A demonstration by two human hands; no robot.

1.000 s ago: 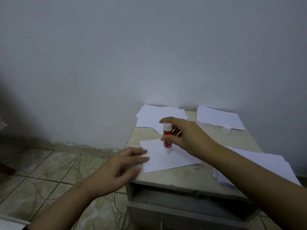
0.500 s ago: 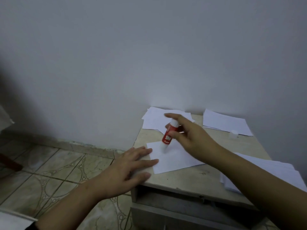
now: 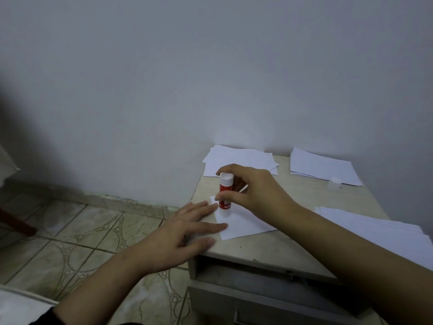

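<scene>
A red and white glue stick (image 3: 225,195) stands upright with its lower end on a small white sheet of paper (image 3: 246,222) near the left edge of a small beige table (image 3: 269,245). My right hand (image 3: 255,190) grips the stick between thumb and fingers. Straight fingers of my left hand (image 3: 189,228) lie flat on the sheet's left edge and the table corner, pressing the paper down.
White paper stacks lie at the back left (image 3: 241,159), back right (image 3: 323,167) and right edge (image 3: 379,233) of the table. A small clear cap (image 3: 335,183) sits by the back right stack. An open drawer (image 3: 269,277) juts out below the front edge. Tiled floor (image 3: 82,231) spreads left.
The glue stick went from tilted half a second ago to upright on the sheet's left part. My left hand stays pressed on the paper's edge.
</scene>
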